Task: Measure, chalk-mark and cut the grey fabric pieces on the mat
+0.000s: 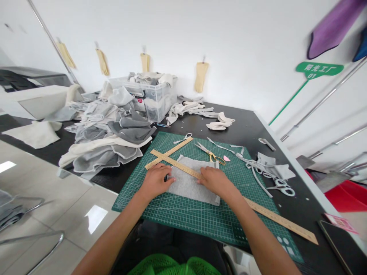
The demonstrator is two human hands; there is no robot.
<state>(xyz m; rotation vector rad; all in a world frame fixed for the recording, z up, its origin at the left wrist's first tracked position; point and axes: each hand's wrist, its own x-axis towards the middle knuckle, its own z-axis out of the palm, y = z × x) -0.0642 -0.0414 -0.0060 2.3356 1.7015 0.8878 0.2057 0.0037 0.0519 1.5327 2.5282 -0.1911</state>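
Note:
A piece of light grey knit cloth [190, 190] lies flat on a green cutting mat [183, 214]. A long wooden ruler [179, 165] crosses the cloth diagonally and runs under my right hand [215, 178], whose bent fingers grip it at the cloth's middle. My left hand [157, 180] is at the cloth's left edge, fingers curled and thumb tip on the cloth; a small dark thing shows between thumb and forefinger, too hidden to name. A shorter wooden ruler [183, 144] lies under the long one's far end. Gold-handled scissors [210, 153] rest just beyond the cloth.
Heaped grey and white cloth pieces [111, 130] lie at the left, before a clear plastic bin [156, 101]. White-handled scissors [282, 188] and fabric strips [256, 173] lie at the right. A pink chalk piece [226, 158] sits on the mat; a phone [341, 244] lies at near right.

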